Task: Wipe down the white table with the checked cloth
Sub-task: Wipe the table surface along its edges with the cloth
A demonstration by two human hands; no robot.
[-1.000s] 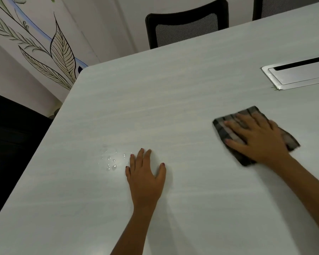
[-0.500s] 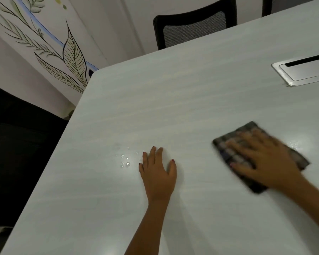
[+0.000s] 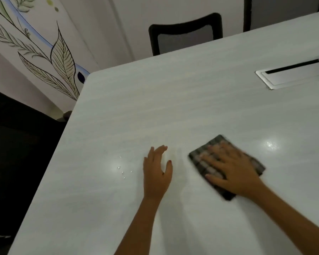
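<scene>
Pressing folded checked cloth [image 3: 226,167] on smooth white table [image 3: 173,107].

The right hand [image 3: 234,173] slides the checked cloth [image 3: 216,141] across the white table [image 3: 173,107] toward 9 o'clock. The cloth is now near the left hand [image 3: 156,173], where before it lay well apart from it. At 3 o'clock of the cloth, a wet shine [image 3: 271,145] now shows plainly.
</scene>
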